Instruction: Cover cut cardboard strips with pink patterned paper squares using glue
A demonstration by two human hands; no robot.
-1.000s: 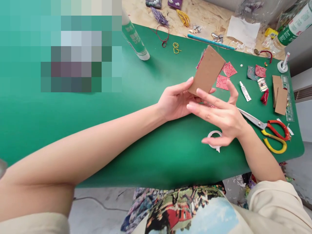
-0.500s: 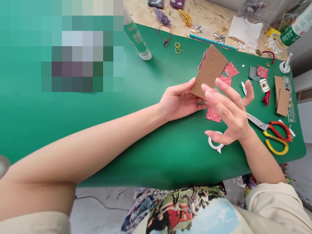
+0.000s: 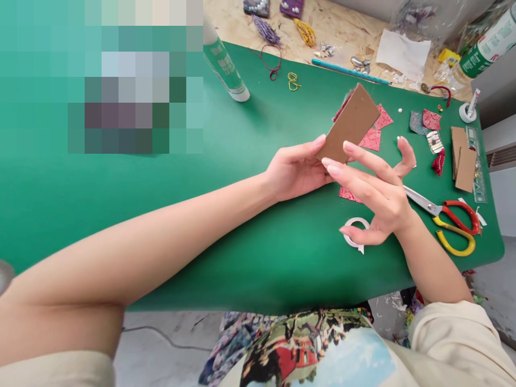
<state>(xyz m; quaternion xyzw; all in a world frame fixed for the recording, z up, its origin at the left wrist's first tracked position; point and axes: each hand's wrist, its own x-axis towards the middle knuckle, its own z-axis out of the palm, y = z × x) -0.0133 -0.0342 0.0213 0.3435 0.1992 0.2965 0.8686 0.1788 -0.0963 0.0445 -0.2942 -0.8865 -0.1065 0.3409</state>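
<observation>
My left hand (image 3: pixel 296 169) grips a brown cardboard rectangle (image 3: pixel 350 121) by its lower left corner, thumb on the face and fingers beneath. Red patterned material shows along the card's upper left edge. Over the card's lower end is my right hand (image 3: pixel 374 196), its fingers spread and holding nothing. Some of its fingertips are at the card; whether they touch it I cannot tell. Pieces of red patterned fabric (image 3: pixel 370 138) lie behind and below the card, partly hidden. A roll of white tape (image 3: pixel 350 246) sits under my right thumb.
Scissors (image 3: pixel 437 209) with red and yellow handles lie right of my right hand. Cardboard strips (image 3: pixel 465 169) and a clear ruler (image 3: pixel 479 185) are at the right edge. A green and white tube (image 3: pixel 226 64) stands at the back. A blue pencil (image 3: pixel 350 72) lies along the mat's far edge.
The cardboard has tilted and dropped slightly in my left hand. My right hand has shifted left and down, its fingertips lower on the card.
</observation>
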